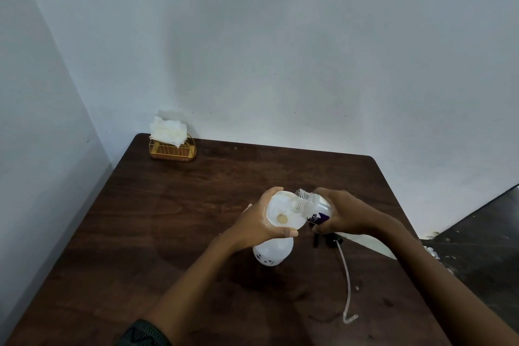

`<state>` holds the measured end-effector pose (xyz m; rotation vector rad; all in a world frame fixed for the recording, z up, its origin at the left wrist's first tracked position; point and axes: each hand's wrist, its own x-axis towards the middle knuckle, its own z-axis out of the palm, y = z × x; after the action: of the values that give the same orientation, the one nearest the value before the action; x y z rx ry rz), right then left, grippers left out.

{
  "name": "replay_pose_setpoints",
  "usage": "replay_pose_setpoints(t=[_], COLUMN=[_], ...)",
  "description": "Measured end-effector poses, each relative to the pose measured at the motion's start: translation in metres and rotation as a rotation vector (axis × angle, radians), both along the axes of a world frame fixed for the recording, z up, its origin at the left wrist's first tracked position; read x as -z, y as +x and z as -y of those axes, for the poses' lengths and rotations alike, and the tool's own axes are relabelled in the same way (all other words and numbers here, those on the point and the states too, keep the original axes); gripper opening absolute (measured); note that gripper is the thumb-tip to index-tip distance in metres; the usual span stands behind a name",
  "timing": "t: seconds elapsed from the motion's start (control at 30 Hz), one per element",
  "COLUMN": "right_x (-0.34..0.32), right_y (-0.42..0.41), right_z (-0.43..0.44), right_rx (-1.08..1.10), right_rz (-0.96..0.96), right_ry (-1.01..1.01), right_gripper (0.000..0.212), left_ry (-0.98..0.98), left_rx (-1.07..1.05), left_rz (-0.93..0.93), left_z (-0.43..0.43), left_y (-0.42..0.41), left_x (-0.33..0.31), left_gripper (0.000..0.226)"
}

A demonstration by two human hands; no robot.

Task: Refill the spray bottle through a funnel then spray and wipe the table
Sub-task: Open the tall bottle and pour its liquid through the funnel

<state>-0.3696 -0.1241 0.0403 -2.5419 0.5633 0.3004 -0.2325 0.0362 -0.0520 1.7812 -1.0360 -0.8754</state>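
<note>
A white spray bottle (271, 253) with black markings stands upright on the dark wooden table (174, 222). A white funnel (283, 212) sits in its neck, and my left hand (259, 223) grips the funnel's rim. My right hand (344, 213) holds a clear refill bottle (313, 206) with a purple label, tilted so its open mouth lies over the funnel. The spray head (332, 241), black with a long clear dip tube (346, 284), lies on the table under my right hand.
A gold wire holder (172, 150) with white paper napkins (168, 129) stands at the table's far left corner by the wall. A white sheet (370, 244) lies under my right forearm. Dark floor shows past the table's right edge.
</note>
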Motion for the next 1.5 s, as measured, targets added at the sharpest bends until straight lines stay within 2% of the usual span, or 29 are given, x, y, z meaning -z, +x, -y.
replay_pose_setpoints(t=[1.5], right_x=[-0.0006], right_y=[-0.0018], right_z=[0.0006], right_rx=[-0.022], right_rz=[-0.018], right_ry=[-0.015], right_gripper=[0.046], left_ry=[0.026], left_rx=[0.023], left_rz=[0.011], left_z=[0.0002], left_y=[0.0006], left_x=[-0.0026], left_gripper=[0.105])
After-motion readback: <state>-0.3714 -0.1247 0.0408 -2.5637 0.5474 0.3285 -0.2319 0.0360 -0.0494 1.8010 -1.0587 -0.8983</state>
